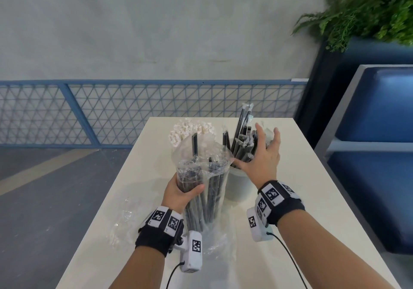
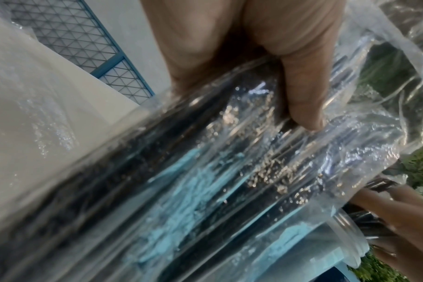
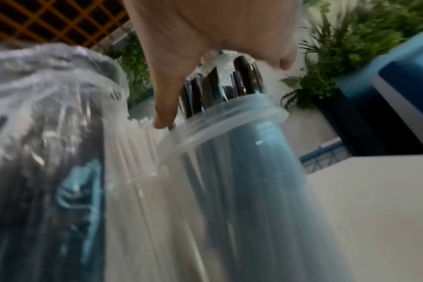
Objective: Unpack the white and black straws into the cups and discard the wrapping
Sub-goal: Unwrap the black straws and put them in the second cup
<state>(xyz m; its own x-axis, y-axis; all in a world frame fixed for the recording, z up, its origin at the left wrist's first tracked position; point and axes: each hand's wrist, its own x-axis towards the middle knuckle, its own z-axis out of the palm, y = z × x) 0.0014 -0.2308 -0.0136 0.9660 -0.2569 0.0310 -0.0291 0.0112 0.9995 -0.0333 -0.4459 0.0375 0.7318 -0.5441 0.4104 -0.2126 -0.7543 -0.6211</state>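
Left hand (image 1: 178, 193): fingers grip bag of black straws (image 1: 202, 190) | right hand (image 1: 260, 154): fingers spread over cup (image 1: 237, 183) | no legible writing

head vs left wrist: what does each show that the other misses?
Head only: white straws in the far cup, loose wrapping on the table, and the open right hand spread over the black straws in the right cup.
Left wrist only: the thumb pressing into the plastic up close.
Both: the left hand holding the bag of black straws.
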